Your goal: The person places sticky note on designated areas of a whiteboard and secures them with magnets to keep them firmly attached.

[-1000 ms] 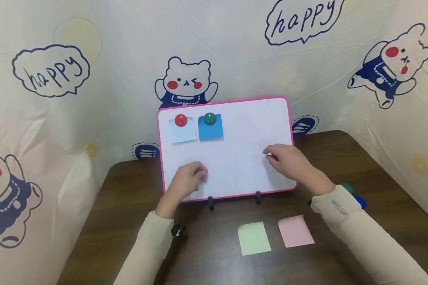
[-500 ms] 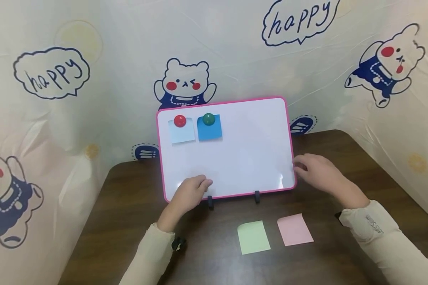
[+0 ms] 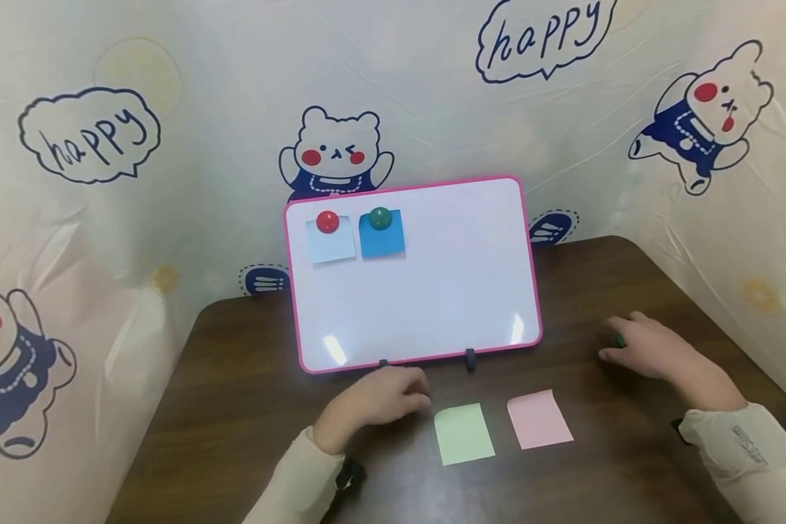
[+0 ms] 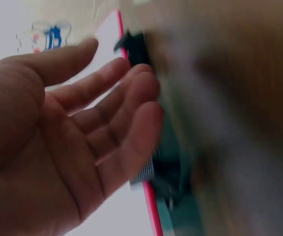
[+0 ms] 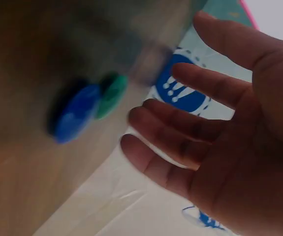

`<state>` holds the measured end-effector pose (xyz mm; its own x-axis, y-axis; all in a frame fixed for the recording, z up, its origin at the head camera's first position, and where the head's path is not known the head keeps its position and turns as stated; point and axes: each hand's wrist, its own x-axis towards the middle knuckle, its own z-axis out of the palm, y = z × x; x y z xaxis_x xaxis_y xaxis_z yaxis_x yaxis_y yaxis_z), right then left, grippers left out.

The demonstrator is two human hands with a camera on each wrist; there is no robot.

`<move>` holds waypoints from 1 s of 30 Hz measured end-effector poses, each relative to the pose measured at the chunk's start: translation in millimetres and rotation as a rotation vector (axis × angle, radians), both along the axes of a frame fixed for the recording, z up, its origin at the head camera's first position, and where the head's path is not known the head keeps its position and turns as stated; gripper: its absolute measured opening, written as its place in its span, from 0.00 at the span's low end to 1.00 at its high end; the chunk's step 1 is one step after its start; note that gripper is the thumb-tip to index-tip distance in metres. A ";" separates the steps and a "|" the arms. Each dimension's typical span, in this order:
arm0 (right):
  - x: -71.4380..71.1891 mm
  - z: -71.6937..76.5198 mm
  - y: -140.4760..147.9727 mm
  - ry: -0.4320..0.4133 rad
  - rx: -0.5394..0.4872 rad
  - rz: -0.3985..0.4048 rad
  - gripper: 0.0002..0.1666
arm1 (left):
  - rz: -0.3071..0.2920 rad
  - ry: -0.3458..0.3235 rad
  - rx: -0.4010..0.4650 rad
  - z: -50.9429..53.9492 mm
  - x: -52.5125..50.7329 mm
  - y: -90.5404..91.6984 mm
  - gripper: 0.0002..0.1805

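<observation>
My right hand [image 3: 655, 353] is above the table right of the whiteboard, over a green round magnet [image 3: 620, 340] that shows between thumb and fingers. In the right wrist view its fingers are spread and hold nothing; a blue magnet [image 5: 77, 113] lies beside the green one, both apart from the hand. My left hand [image 3: 383, 400] hovers in front of the board's lower edge, left of a pale green sticky note [image 3: 463, 434]. Its fingers bend loosely with nothing in them. A pink sticky note [image 3: 540, 420] lies to the right of the green one.
A pink-edged whiteboard [image 3: 426, 298] leans back on a stand with dark hooks [image 3: 470, 359]. At its upper left, a red magnet [image 3: 327, 222] pins a pale blue note [image 3: 330, 246] and a green magnet [image 3: 380, 217] pins a blue note [image 3: 383, 241]. A printed curtain [image 3: 223, 145] hangs behind.
My right hand has moved from in front of the whiteboard rightward and down to the magnets. My left hand has come down off the board, toward the sticky notes.
</observation>
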<state>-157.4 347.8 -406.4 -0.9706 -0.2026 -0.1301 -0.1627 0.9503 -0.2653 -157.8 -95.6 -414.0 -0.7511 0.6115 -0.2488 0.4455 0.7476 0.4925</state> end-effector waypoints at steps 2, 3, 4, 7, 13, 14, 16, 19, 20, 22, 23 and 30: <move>4.4 -3.5 7.1 -0.034 0.008 -0.015 0.40 | -0.008 0.002 -0.053 -0.6 7.1 8.4 0.14; 6.1 -5.3 10.3 -0.043 0.010 -0.021 0.40 | -0.007 0.004 -0.074 -1.0 10.0 12.0 0.16; 7.4 -6.7 12.8 -0.051 0.013 -0.025 0.40 | -0.006 0.014 -0.098 -1.6 12.4 15.2 0.18; 9.4 -11.6 17.9 -0.061 0.017 -0.037 0.40 | 0.003 0.043 -0.142 -4.9 17.1 22.4 0.19; 10.5 -19.7 21.6 -0.029 -0.014 -0.031 0.32 | -0.007 0.105 -0.155 -11.2 22.1 33.0 0.07; 10.4 -20.6 22.1 -0.019 -0.022 -0.031 0.30 | -0.008 0.113 -0.156 -11.7 22.7 34.4 0.05; 10.0 -22.2 23.1 -0.002 -0.034 -0.035 0.27 | -0.006 0.119 -0.157 -12.8 23.7 36.0 0.04; 9.0 -24.3 24.0 0.017 -0.038 -0.042 0.22 | 0.003 0.105 -0.136 -13.4 24.0 35.8 0.04; 8.8 -24.9 24.2 0.022 -0.038 -0.044 0.20 | 0.004 0.101 -0.127 -13.9 23.8 35.1 0.04; 8.2 -26.3 24.0 0.033 -0.038 -0.045 0.16 | 0.006 0.098 -0.103 -14.1 22.7 33.2 0.05; 7.9 -26.8 23.5 0.037 -0.035 -0.044 0.14 | 0.005 0.097 -0.088 -13.8 22.0 32.2 0.05; 5.8 -27.3 17.9 0.061 -0.009 -0.058 0.14 | 0.000 0.098 -0.011 -10.9 16.3 26.9 0.05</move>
<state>-151.6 365.7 -433.7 -0.9868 -0.1469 -0.0684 -0.1239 0.9561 -0.2654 -141.5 -68.7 -424.9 -0.7725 0.6086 -0.1810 0.4908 0.7532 0.4379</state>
